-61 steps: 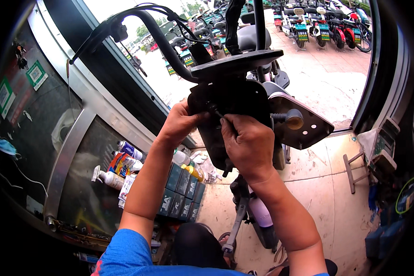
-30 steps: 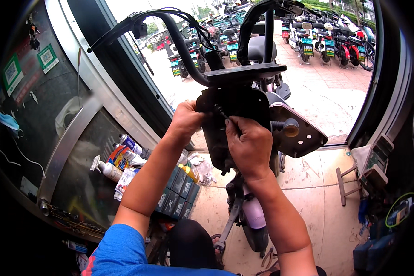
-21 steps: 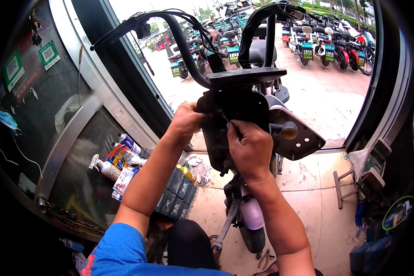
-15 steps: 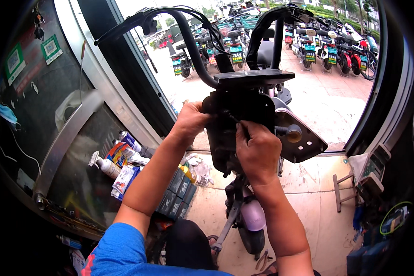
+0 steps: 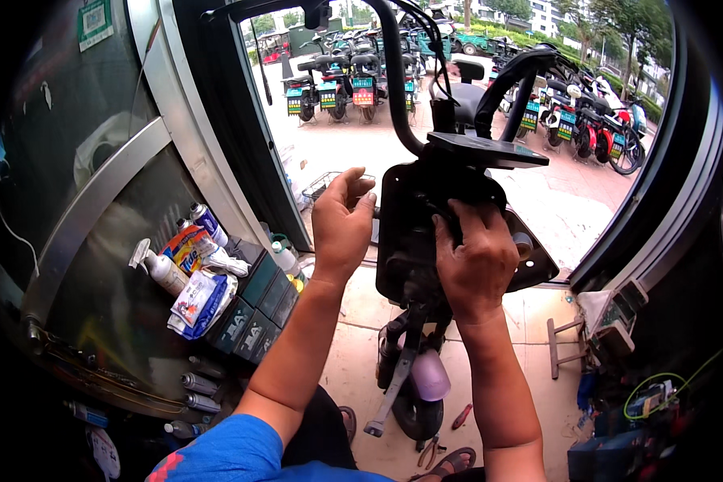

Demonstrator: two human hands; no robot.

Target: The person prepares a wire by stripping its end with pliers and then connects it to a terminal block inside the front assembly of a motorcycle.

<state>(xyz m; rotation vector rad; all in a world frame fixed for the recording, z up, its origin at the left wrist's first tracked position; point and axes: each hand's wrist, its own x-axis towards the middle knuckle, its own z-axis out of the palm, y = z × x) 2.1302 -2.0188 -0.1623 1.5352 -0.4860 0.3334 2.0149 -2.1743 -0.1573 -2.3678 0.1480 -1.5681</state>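
In front of me stands an electric scooter with its dark front panel (image 5: 398, 265) facing me, below black curved handlebars (image 5: 395, 80) and a flat black plate (image 5: 490, 150). My left hand (image 5: 342, 225) is raised just left of the panel, apart from it, with fingers loosely bent and nothing visible in them. At the panel's dark upper recess, my right hand (image 5: 478, 257) has its fingers curled inward and thumb close to them. What these fingers hold, if anything, is lost in the shadow. Several dark cables (image 5: 434, 36) hang from the handlebars.
On the floor lie pliers (image 5: 430, 454) and a red-handled screwdriver (image 5: 462, 416), near the scooter's wheel (image 5: 418, 418). Left, dark boxes (image 5: 257, 297) carry a spray bottle (image 5: 167, 273) and packets. A small stool (image 5: 566, 345) stands right. Parked scooters (image 5: 353, 80) line the paving outside.
My left hand has come off the panel's left edge and its fingers have loosened. My right hand has moved further into the recess. The whole view has shifted, showing more floor.
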